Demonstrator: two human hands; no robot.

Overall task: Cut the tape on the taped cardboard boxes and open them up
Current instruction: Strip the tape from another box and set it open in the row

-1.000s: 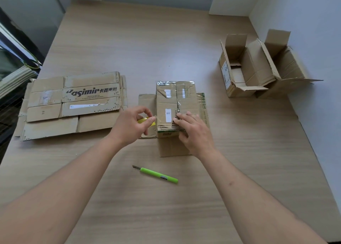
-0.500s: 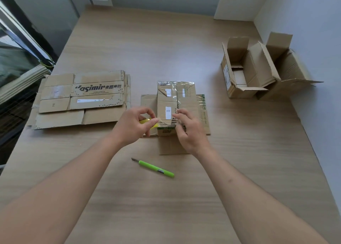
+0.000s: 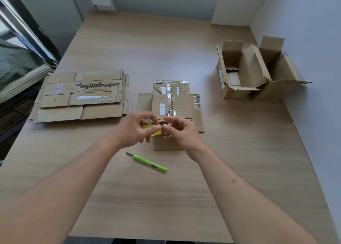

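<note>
Head view: wooden tabletop (image 3: 166, 50), both forearms reaching in from the near edge. Left hand (image 3: 135, 131) with fingers curled, pinching a yellow strip of tape (image 3: 156, 132) between thumb and fingertips. Right hand (image 3: 181, 133) just beside it, fingers curled, its fingertips meeting the left hand's at the tape end; looks like a pinch on the tape, but the exact contact is hard to tell. Both hands sit over the near end of a taped cardboard box (image 3: 170, 98) at tabletop center. The box lies flattened, clear tape running down its middle seam and shiny tape across its far edge, small white labels on top. It rests on another flat cardboard piece (image 3: 198, 112) that sticks out left and right.

Green utility knife (image 3: 147, 162) lies on the tabletop near the hands, untouched, blade tip pointing far-left.

Left side: stack of flattened cardboard boxes (image 3: 83, 96), top one printed with dark lettering.

Far right, by the wall: two opened cardboard boxes touching side by side, left one (image 3: 234, 74) and right one (image 3: 278, 77), flaps up.

Window frame (image 3: 27, 31) along the left edge.
</note>
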